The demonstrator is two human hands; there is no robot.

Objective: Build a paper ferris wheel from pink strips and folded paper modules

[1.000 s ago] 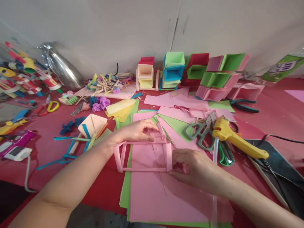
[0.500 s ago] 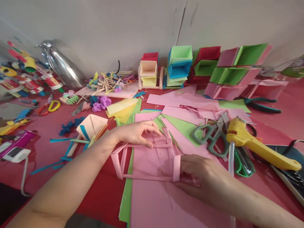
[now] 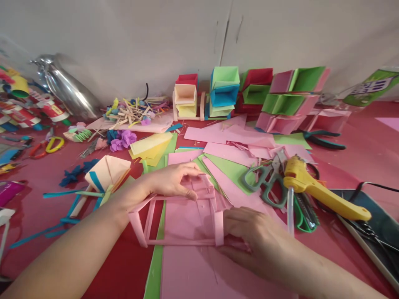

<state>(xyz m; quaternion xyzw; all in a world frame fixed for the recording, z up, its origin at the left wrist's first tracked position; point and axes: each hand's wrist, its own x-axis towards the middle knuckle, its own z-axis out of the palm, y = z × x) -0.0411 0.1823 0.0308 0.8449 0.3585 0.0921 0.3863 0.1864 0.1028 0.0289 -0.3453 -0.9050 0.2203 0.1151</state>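
Observation:
A pink paper frame (image 3: 220, 227), built of folded strips into an open box shape, rests on pink paper sheets (image 3: 190, 274) in front of me. Over its far side reaches my left hand (image 3: 174, 180), thumb apart and bent fingertips at the far right corner post. My right hand (image 3: 249, 232) grips the frame's right end from outside, fingers behind the near upright and thumb low beside it. Parts of the right fingers are hidden behind the upright. Green sheets stick out under the pink ones on the left.
Green-handled scissors (image 3: 269, 180), a yellow glue gun (image 3: 324, 189) and a green cutter (image 3: 304, 214) lie to the right. Left sits a peach paper box with blue strips (image 3: 107, 172). Folded paper boxes (image 3: 224, 93) stand along the wall, near a steel jug (image 3: 70, 91) and a pile of sticks (image 3: 137, 112).
My view has turned a little to the right, so everything sits further left. The left fingertips are now closer to the far right post. My right hand keeps its grip.

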